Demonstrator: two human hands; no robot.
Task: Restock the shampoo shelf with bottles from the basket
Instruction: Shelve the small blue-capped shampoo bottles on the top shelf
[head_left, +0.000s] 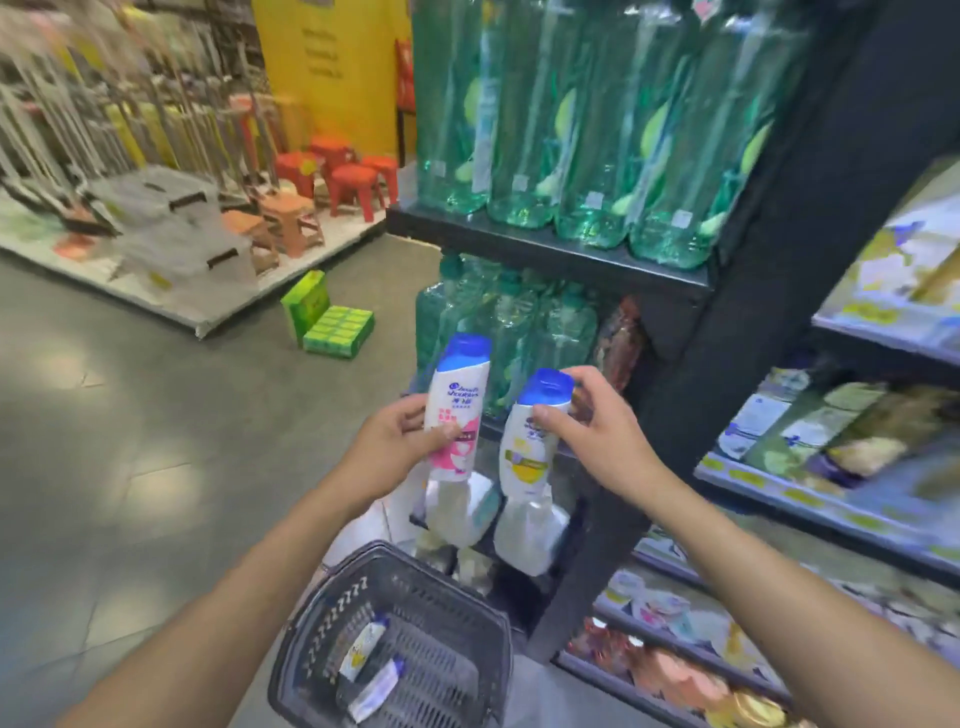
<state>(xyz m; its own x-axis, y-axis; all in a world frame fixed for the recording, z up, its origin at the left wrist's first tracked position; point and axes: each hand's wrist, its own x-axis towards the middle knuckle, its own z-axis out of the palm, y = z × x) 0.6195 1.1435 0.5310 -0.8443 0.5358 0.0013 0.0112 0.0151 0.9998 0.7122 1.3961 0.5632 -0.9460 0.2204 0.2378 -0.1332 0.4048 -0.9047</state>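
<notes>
My left hand (397, 447) grips a white shampoo bottle with a pink label and blue cap (457, 400), held upright. A second white bottle with a yellow label and blue cap (530, 441) is held near its cap by my right hand (587, 421), tilted slightly. Both bottles hang in front of a black end shelf unit (545, 249). Below my arms, a dark plastic basket (332, 613) sits on the floor. Two more shampoo bottles (363, 644) lie inside the basket.
Tall green bottles (571, 130) fill the upper levels of the black unit. White refill pouches (530, 535) stand low on it. Aisle shelves with mixed products (831, 441) run to the right. Green boxes (332, 325), red stools (343, 171) and storage bins lie across the grey floor at left.
</notes>
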